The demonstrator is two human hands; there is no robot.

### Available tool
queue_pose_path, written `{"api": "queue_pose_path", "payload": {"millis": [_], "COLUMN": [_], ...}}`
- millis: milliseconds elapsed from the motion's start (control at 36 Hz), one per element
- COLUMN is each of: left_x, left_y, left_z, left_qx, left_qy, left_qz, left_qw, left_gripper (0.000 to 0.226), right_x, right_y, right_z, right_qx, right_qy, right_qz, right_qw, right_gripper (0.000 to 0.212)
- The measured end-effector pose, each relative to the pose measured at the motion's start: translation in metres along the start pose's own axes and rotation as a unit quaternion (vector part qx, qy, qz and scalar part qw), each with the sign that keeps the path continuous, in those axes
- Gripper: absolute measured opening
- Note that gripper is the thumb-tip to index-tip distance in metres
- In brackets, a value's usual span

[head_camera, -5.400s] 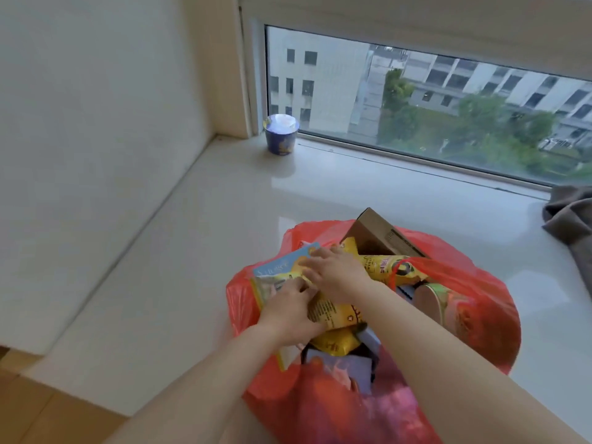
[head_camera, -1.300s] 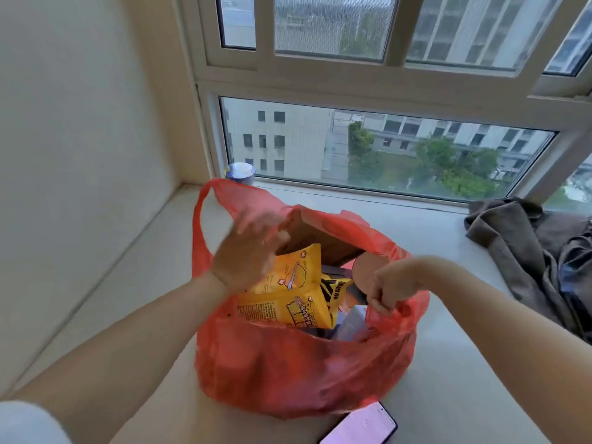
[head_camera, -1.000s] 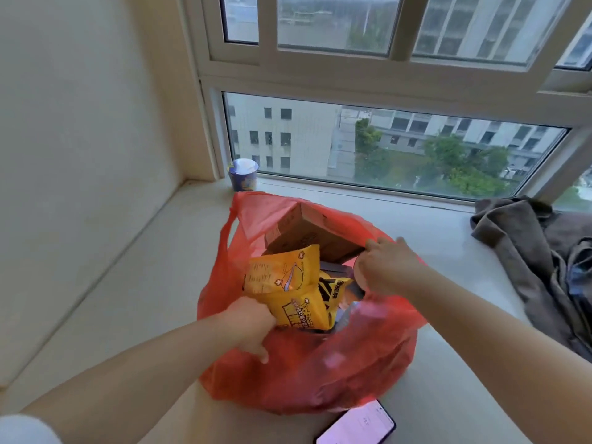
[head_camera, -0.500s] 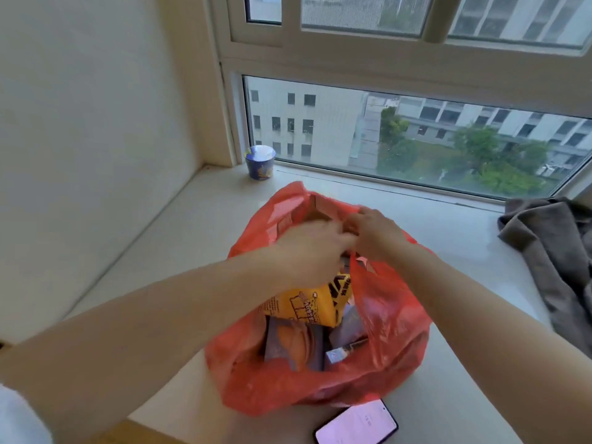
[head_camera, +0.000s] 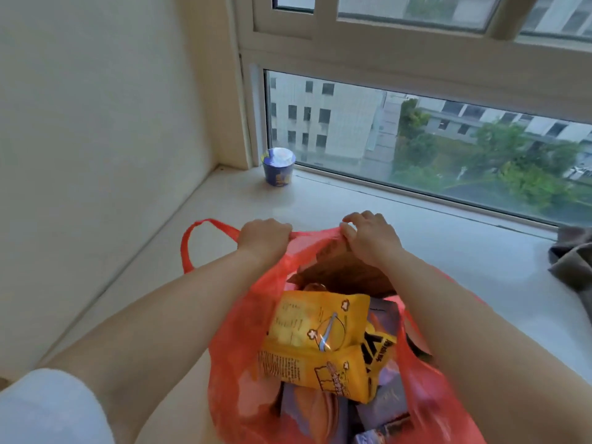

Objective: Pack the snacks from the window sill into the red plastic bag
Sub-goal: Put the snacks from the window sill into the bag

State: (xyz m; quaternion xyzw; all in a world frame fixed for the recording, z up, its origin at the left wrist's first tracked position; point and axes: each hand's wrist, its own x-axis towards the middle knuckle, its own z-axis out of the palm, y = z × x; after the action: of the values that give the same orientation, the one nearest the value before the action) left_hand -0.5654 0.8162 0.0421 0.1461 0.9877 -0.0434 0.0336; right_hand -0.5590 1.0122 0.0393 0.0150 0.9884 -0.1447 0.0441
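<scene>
My left hand (head_camera: 264,240) and right hand (head_camera: 371,238) each grip the far rim of the red plastic bag (head_camera: 243,341), fingers curled round the film and pulling it taut. The bag sits on the window sill (head_camera: 448,251), stuffed with snacks, a yellow popcorn packet (head_camera: 320,344) on top and a brown cardboard box (head_camera: 346,274) behind it. A blue cup of instant noodles (head_camera: 278,167) stands well apart in the corner by the glass, unpacked. I judge the thin film could tear on the box corner, or the packet could slide out if I lift unevenly. The sill is pale and smooth; a grey cloth (head_camera: 573,261) lies at the right.
</scene>
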Motion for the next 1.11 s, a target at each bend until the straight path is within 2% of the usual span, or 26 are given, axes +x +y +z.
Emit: {"api": "queue_pose_path", "payload": {"millis": [139, 250, 306, 333, 361, 389, 472, 528, 556, 583, 611, 667, 722, 806, 889, 972, 1111], "left_x": [0.046, 0.092, 0.114, 0.124, 0.135, 0.145, 0.174, 0.196, 0.208, 0.221, 0.233, 0.255, 0.275, 0.297, 0.312, 0.325, 0.339], "left_y": [-0.049, -0.085, -0.099, -0.104, -0.109, -0.113, -0.124, -0.131, -0.134, -0.137, -0.140, -0.149, -0.160, -0.173, -0.180, -0.189, -0.193], "left_z": [0.035, 0.056, 0.067, 0.072, 0.079, 0.085, 0.102, 0.118, 0.128, 0.138, 0.149, 0.173, 0.197, 0.227, 0.258, 0.288, 0.312], "left_qx": [-0.119, -0.163, -0.190, -0.225, -0.287, -0.370, -0.549, -0.623, -0.647, -0.655, -0.640, -0.539, -0.432, -0.320, -0.233, -0.185, -0.165], "left_qy": [0.003, 0.008, -0.020, -0.058, -0.116, -0.184, -0.346, -0.355, -0.322, -0.276, -0.228, -0.155, -0.131, -0.120, -0.130, -0.119, -0.028], "left_qz": [-0.070, -0.106, -0.116, -0.111, -0.095, -0.071, -0.033, -0.065, -0.096, -0.128, -0.159, -0.209, -0.238, -0.233, -0.197, -0.182, -0.165], "left_qw": [0.990, 0.981, 0.975, 0.966, 0.946, 0.908, 0.760, 0.694, 0.684, 0.692, 0.716, 0.801, 0.860, 0.910, 0.943, 0.958, 0.972], "left_gripper": [0.028, 0.021, 0.019, 0.021, 0.023, 0.023, 0.028, 0.032, 0.034, 0.035, 0.036, 0.041, 0.047, 0.054, 0.058, 0.061, 0.063], "right_x": [0.050, 0.098, 0.126, 0.141, 0.156, 0.170, 0.213, 0.238, 0.250, 0.262, 0.273, 0.294, 0.315, 0.345, 0.373, 0.399, 0.439], "right_y": [-0.032, -0.055, -0.061, -0.064, -0.066, -0.067, -0.071, -0.072, -0.072, -0.072, -0.072, -0.072, -0.072, -0.074, -0.077, -0.080, -0.083], "right_z": [0.035, 0.053, 0.060, 0.063, 0.067, 0.071, 0.091, 0.107, 0.115, 0.122, 0.129, 0.142, 0.153, 0.170, 0.186, 0.203, 0.222], "right_qx": [0.032, 0.078, 0.091, 0.093, 0.095, 0.094, 0.082, 0.074, 0.070, 0.067, 0.062, 0.047, 0.025, -0.013, -0.041, -0.023, 0.127], "right_qy": [-0.088, -0.101, -0.115, -0.122, -0.126, -0.125, -0.114, -0.112, -0.113, -0.112, -0.110, -0.105, -0.100, -0.087, -0.058, -0.027, 0.010], "right_qz": [-0.008, 0.019, 0.036, 0.040, 0.043, 0.046, 0.049, 0.048, 0.047, 0.049, 0.050, 0.052, 0.048, 0.042, 0.040, 0.050, 0.136], "right_qw": [0.996, 0.992, 0.989, 0.987, 0.987, 0.987, 0.989, 0.990, 0.990, 0.990, 0.991, 0.992, 0.994, 0.995, 0.997, 0.998, 0.982], "right_gripper": [0.040, 0.038, 0.038, 0.039, 0.040, 0.041, 0.043, 0.045, 0.046, 0.046, 0.047, 0.047, 0.048, 0.049, 0.051, 0.054, 0.056]}}
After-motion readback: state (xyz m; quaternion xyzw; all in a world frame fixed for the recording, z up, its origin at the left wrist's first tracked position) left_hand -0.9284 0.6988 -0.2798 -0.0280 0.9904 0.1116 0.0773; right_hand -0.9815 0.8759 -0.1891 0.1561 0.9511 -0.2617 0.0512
